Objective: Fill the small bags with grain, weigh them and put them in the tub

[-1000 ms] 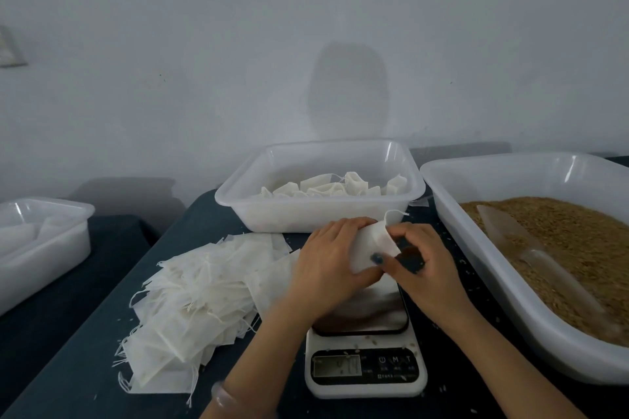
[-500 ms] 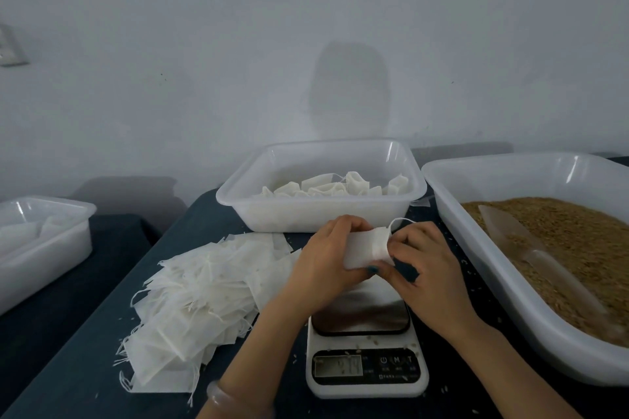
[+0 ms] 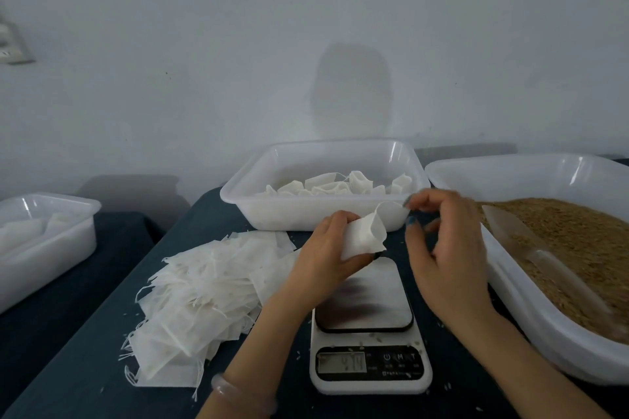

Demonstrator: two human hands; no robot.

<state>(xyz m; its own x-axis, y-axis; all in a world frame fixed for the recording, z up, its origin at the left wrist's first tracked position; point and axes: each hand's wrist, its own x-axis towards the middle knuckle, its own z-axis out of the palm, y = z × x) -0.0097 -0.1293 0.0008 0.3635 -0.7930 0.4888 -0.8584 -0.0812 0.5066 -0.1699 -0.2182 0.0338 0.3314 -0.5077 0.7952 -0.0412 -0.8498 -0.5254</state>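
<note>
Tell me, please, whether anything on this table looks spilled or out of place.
Yes: loose grains lie scattered on the white digital kitchen scale below its steel platform, and more dot the dark blue tablecloth around it. They belong in the large white tub of brown grain on the right. Nothing looks damaged.

The left hand (image 3: 326,258) grips a bag (image 3: 364,235) above the scale (image 3: 369,367). The right hand (image 3: 446,255) pinches its string (image 3: 391,203). Behind them stands the tub (image 3: 306,214), with a grain (image 3: 578,241) tray (image 3: 531,326) to the right and empty bags (image 3: 204,289) piled on the left of the desk (image 3: 85,367).
</note>
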